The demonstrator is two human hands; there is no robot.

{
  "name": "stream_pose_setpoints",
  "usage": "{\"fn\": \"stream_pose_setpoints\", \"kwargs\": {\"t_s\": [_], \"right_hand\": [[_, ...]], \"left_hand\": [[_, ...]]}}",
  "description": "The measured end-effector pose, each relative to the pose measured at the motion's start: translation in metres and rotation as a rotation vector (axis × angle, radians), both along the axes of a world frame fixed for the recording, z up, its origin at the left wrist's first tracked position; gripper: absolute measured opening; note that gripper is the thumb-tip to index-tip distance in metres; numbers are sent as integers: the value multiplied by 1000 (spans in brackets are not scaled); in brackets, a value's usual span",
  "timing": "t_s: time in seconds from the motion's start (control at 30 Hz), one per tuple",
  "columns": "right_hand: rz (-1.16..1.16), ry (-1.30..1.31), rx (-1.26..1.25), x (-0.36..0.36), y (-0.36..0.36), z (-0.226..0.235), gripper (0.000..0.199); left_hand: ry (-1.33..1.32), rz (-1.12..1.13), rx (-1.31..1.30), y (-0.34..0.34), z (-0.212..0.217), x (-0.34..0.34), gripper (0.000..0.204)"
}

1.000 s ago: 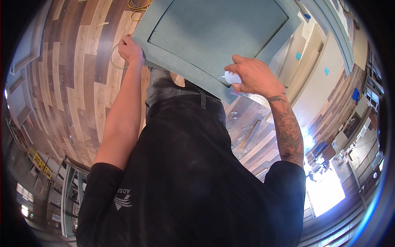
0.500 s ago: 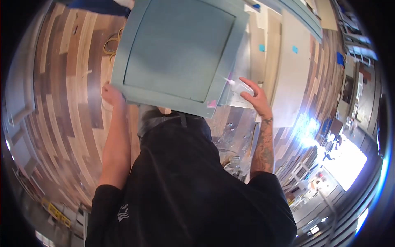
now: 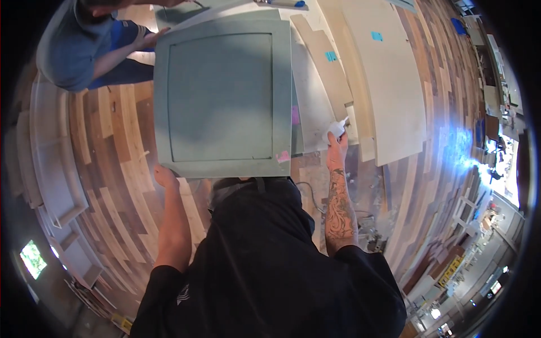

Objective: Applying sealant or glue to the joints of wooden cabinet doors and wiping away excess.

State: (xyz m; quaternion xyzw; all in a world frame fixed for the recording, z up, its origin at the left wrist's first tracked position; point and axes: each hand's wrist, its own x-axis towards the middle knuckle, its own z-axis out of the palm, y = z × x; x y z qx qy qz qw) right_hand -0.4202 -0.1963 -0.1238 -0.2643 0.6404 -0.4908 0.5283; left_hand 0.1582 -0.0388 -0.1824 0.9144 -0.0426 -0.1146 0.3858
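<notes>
A grey-green cabinet door (image 3: 222,101) with a recessed centre panel lies in front of me. A pink tape piece (image 3: 282,156) sticks to its near right corner. My left hand (image 3: 165,176) is closed on the near left corner, its fingertips partly hidden by the door. To the right of the door, my right hand (image 3: 337,151) is wrapped round a small white squeeze bottle (image 3: 335,130). The bottle's thin nozzle points up and away from me, above the pale boards.
At the far left a co-worker (image 3: 70,48) leans in, one hand (image 3: 147,40) at the door's far left edge. Pale boards (image 3: 389,84) with blue tape lie to the right. A blue-handled tool (image 3: 293,3) rests at the far side. Wood-plank flooring (image 3: 121,163) runs beneath.
My right hand has drawn the bottle away from the door's right edge and tipped its nozzle away. My view has shifted, bringing the co-worker further in. The left hand stays at the corner.
</notes>
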Motion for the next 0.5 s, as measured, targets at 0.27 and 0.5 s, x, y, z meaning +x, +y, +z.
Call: {"fn": "stream_pose_setpoints", "kwargs": {"t_s": [0.27,0.5], "right_hand": [[-111,514,-88,20,-1,-44,68],[-180,717,-125,8,18,-48,74]], "left_hand": [[106,-158,112,6,16,23,49],[412,-508,-107,-29,35,39,36]]}}
